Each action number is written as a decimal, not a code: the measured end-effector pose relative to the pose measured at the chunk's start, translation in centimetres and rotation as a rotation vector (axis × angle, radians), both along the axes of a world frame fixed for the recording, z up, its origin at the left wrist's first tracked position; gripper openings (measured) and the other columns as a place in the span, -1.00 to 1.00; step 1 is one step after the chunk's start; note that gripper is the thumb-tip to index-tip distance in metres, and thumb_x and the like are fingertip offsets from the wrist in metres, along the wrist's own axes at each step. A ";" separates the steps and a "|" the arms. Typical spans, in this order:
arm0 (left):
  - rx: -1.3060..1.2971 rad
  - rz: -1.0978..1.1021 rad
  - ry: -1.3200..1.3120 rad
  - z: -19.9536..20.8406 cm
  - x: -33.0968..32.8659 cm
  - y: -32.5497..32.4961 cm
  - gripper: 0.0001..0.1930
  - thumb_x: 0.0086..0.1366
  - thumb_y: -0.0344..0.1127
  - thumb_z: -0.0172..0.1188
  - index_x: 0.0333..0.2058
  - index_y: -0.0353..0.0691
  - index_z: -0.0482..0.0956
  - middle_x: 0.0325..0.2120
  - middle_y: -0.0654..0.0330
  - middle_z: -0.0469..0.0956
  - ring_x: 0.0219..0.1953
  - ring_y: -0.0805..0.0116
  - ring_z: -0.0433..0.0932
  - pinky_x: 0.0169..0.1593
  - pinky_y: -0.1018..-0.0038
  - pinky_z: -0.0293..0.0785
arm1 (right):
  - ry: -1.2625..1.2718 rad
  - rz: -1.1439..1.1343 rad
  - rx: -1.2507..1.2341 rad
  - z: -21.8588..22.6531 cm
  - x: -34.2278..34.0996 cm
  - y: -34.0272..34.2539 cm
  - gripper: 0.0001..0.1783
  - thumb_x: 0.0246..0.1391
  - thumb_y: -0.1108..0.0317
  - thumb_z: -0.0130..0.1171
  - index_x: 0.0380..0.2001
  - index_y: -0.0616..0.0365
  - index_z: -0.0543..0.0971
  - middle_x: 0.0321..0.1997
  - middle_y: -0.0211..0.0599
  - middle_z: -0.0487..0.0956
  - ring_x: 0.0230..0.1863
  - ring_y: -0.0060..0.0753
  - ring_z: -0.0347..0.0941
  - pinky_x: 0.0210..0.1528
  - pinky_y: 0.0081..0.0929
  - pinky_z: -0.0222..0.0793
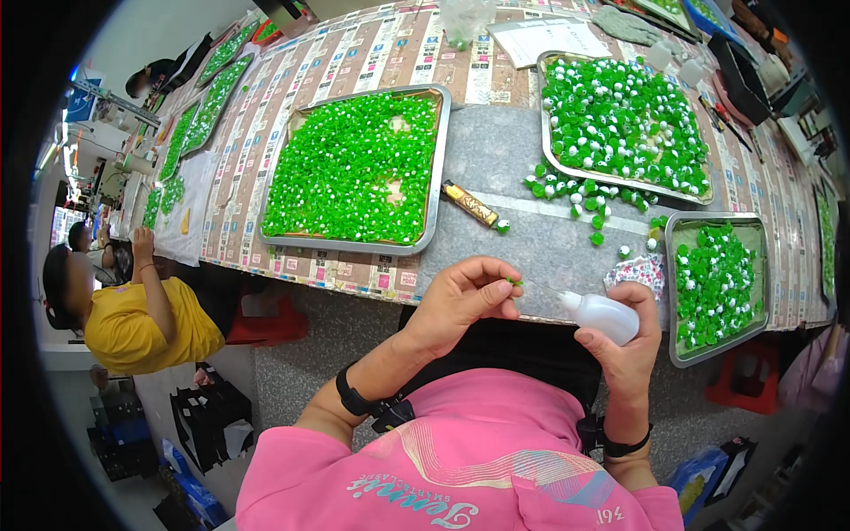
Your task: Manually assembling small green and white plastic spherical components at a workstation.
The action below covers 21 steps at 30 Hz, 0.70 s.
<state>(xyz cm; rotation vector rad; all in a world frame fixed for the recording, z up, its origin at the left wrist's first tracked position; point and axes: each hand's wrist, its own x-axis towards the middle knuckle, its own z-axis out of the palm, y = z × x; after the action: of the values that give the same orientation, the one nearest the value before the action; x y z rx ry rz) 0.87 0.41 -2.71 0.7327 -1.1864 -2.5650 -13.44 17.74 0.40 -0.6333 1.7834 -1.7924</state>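
My left hand (469, 296), above the table's near edge, pinches a small green piece (513, 281) between thumb and fingertips. In my right hand (630, 345) is a white squeeze bottle (606, 318) with a narrow nozzle, tilted toward the left hand; the nozzle and the piece are apart. A metal tray (435, 177) of small green pieces with white spots lies ahead on the left. Another tray (714, 188), with green-and-white balls, stands far right, and several balls (598, 212) lie loose beside it. A smaller tray (675, 305) of such pieces sits near my right hand.
A black-and-yellow tube (470, 204) and a grey mat (491, 146) lie between the trays. A floral cloth (637, 273) is by the right hand. White papers (549, 40) and a grey glove (627, 26) lie at the back. A person in yellow (155, 327) sits at left.
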 end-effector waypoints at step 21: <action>-0.221 0.036 -0.037 0.1 -0.4 0.7 -0.85 0.20 -0.50 0.18 -0.24 -0.36 0.51 -0.39 0.17 0.56 -0.35 0.46 0.57 -0.21 0.56 0.54 | 0.314 0.022 -0.067 -1.3 -1.0 0.7 -0.57 -0.25 0.23 0.47 -0.36 0.23 0.52 -0.42 -0.43 0.39 -0.40 -0.56 0.29 -0.36 -0.63 0.20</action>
<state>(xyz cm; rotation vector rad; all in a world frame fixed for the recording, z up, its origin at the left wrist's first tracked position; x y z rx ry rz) 0.45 1.11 -2.66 0.7465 -1.4254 -2.3509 -14.47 18.48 -0.88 -1.0051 1.9114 -1.8226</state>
